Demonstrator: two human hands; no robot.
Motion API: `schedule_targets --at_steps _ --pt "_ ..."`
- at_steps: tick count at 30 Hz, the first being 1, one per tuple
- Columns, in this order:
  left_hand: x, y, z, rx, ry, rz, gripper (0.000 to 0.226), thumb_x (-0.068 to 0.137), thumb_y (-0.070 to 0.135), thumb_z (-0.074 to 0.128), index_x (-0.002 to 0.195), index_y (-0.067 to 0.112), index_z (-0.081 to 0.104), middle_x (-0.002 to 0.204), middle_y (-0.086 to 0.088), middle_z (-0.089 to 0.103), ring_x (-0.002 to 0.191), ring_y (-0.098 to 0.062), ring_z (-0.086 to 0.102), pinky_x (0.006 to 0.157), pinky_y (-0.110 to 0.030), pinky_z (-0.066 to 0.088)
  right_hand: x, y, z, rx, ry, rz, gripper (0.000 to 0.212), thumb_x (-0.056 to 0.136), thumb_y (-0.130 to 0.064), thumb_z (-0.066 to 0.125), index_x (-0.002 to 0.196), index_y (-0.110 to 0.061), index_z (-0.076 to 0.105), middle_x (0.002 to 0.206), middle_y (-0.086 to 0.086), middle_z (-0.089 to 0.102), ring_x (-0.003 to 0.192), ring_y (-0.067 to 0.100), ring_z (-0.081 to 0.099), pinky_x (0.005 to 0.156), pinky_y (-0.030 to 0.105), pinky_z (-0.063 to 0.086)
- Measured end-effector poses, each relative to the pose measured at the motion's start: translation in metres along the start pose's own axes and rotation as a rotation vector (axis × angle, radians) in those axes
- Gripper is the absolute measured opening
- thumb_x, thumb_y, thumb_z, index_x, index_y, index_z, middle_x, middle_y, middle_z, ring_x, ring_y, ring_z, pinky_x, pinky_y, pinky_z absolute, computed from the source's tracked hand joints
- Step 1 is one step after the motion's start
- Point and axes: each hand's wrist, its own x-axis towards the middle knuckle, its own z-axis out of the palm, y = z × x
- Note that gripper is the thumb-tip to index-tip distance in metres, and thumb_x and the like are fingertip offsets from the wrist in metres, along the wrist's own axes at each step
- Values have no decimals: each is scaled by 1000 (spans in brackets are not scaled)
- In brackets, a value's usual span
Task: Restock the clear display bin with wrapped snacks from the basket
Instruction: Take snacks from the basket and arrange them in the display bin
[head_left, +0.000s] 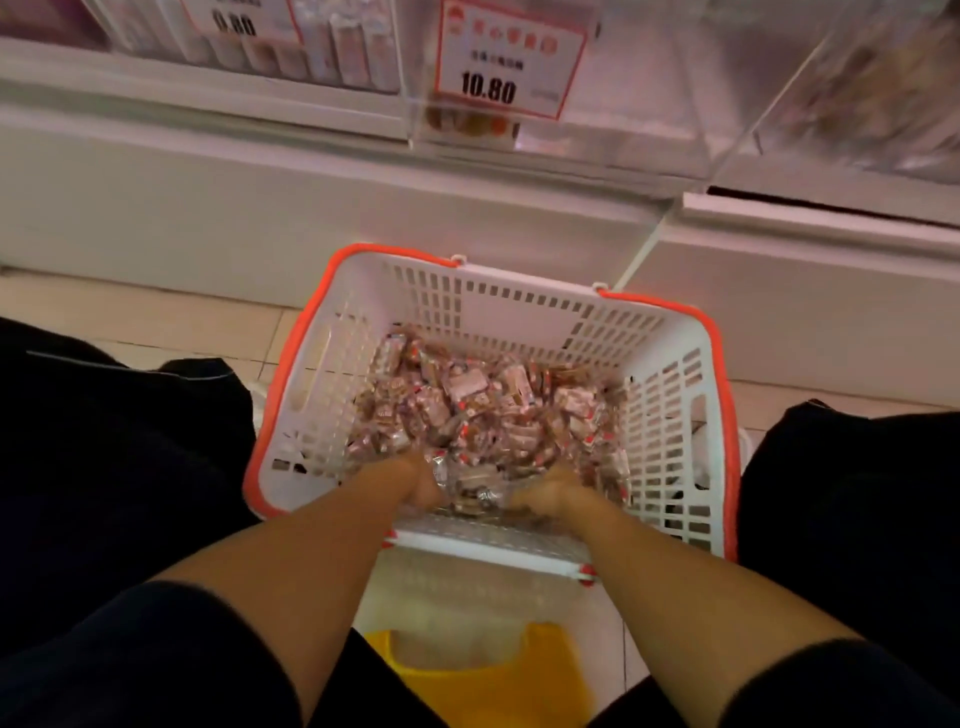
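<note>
- I am looking down at a white basket (524, 312) with an orange rim, standing on the tiled floor (156, 322) between my knees.
- The basket's bottom is covered with a heap of small wrapped snacks (483, 410) in clear and reddish wrappers, piled thickest toward the near wall.
- Both my bare forearms reach over the basket's near rim into the heap.
- My left hand (415, 480) is buried in the snacks at the near left of the pile, fingers curled down around a clump of them.
- My right hand (548, 488) is dug in just beside it on the right, fingers likewise curled into the snacks; a bunch of wrappers sits between the two hands.
- Beyond the basket's far rim rises a white shelf base, and on it stands the clear display bin (571, 119), which carries a red-bordered price tag (506, 57) reading 10.80.
- A few snacks show at the bin's bottom front edge.
- A yellow stool (483, 675) shows under me at the bottom edge.
</note>
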Motion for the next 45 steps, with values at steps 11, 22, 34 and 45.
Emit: schedule_targets --at_steps 11,22,34,45 --pt "44 21 13 -100 -4 -25 109 84 70 53 153 -2 11 160 -23 14 147 -39 17 119 -42 23 41 -10 7 -414 118 -193 74 56 -19 96 119 -11 59 113 9 70 95 23 66 84 34 58" --pt "54 22 12 -462 -58 31 54 84 44 73 106 -4 60 89 -15 65 79 -26 62 81 -38 54 34 -16 3 -218 66 -215 22 75 3 81 95 0 72 97 8 67 85 26 65 59 33 60" --pt "36 7 9 -1001 -1 3 25 95 3 58 120 0 62 97 -13 68 75 -25 62 61 -33 47 -11 -32 -23 293 53 -189 20 81 16 68 98 5 66 93 16 69 83 25 71 53 23 58" --pt "-14 25 -33 -1429 -181 387 36 97 10 52 130 26 52 123 -14 65 91 -31 72 63 -28 58 -51 -62 -29 664 -216 -459 38 84 16 63 120 6 61 118 20 67 96 25 69 76 30 62"
